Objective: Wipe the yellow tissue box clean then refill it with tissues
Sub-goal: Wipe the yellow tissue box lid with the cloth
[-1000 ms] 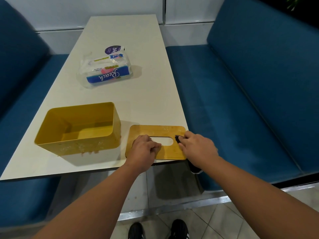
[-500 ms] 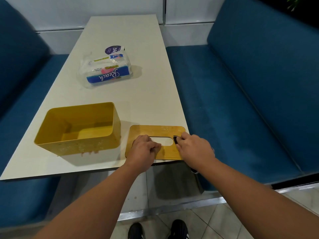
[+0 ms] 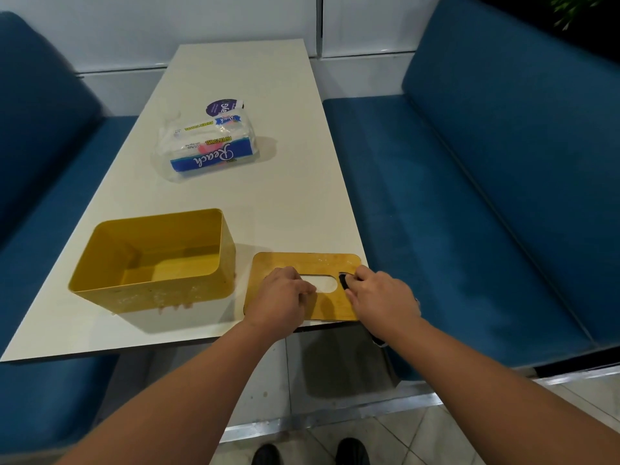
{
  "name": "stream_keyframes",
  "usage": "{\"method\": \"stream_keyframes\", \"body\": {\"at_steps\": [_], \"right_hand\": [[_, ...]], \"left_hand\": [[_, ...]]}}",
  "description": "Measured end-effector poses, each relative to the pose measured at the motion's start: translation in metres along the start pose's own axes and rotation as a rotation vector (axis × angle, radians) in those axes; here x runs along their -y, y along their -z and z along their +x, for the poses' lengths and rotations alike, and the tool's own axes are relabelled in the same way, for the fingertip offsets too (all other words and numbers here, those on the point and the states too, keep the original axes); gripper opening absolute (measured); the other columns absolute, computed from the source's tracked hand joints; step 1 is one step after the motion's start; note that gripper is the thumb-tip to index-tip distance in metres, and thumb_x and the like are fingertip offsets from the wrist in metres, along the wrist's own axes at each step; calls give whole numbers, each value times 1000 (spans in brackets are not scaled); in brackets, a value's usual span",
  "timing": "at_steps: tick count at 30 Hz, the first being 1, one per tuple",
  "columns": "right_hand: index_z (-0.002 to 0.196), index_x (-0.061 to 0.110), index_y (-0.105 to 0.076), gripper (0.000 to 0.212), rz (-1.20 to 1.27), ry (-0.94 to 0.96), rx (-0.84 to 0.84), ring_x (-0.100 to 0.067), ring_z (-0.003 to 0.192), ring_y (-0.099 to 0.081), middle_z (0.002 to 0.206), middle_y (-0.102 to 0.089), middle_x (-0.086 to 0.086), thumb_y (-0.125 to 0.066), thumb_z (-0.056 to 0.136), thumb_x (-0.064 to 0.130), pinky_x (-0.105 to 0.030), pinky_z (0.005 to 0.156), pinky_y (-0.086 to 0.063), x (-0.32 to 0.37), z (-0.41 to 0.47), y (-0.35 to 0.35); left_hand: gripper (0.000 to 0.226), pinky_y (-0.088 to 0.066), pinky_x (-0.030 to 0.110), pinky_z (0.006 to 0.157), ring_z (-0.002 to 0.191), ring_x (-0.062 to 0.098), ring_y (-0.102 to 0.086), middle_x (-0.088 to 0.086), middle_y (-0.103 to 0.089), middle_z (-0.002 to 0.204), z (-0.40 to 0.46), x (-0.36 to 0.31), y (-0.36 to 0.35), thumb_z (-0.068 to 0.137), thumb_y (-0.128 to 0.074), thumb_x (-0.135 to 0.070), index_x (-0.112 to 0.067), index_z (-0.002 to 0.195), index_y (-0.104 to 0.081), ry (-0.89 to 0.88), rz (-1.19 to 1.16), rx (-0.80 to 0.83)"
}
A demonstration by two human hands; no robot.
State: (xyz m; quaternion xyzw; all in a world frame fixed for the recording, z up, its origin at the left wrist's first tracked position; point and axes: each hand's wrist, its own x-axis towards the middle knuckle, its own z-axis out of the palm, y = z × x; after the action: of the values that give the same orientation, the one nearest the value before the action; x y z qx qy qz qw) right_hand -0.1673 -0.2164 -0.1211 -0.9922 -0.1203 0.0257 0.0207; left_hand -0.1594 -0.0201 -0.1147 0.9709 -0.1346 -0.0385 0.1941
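At the near right corner of the long white table, a flat yellow-brown lid with an oval slot lies beside the open yellow plastic tissue box. The left hand, fingers curled, presses on the lid; the right hand grips a dark cloth against it. A plastic-wrapped blue-and-white tissue pack sits farther back.

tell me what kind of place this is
Probably a diner or cafe booth: a long white table stands between two blue padded bench seats, against a white panelled wall, over a tiled floor.
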Motion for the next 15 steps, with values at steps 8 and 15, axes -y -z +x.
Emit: {"method": "stream_keyframes", "body": {"at_steps": [8,15], "right_hand": [[122,26,-54,34,3,29,20,-16,82,-50,110,-51,7,-31,102,40,-30,59,-36,-3,2,2],[112,21,-59,29,-38,-39,-4,-17,83,-51,105,-52,4,-35,102,33,-32,59,-33,-6,28,13]], "left_hand": [[85,-23,43,116,144,27,-18,2,-22,157,29,-3,14,75,-59,-69,-24,143,-37,138,228,217],[86,-23,45,116,145,25,-15,0,-20,158,30,3,8,77,-59,-68,-24,146,-33,139,183,245]]}}
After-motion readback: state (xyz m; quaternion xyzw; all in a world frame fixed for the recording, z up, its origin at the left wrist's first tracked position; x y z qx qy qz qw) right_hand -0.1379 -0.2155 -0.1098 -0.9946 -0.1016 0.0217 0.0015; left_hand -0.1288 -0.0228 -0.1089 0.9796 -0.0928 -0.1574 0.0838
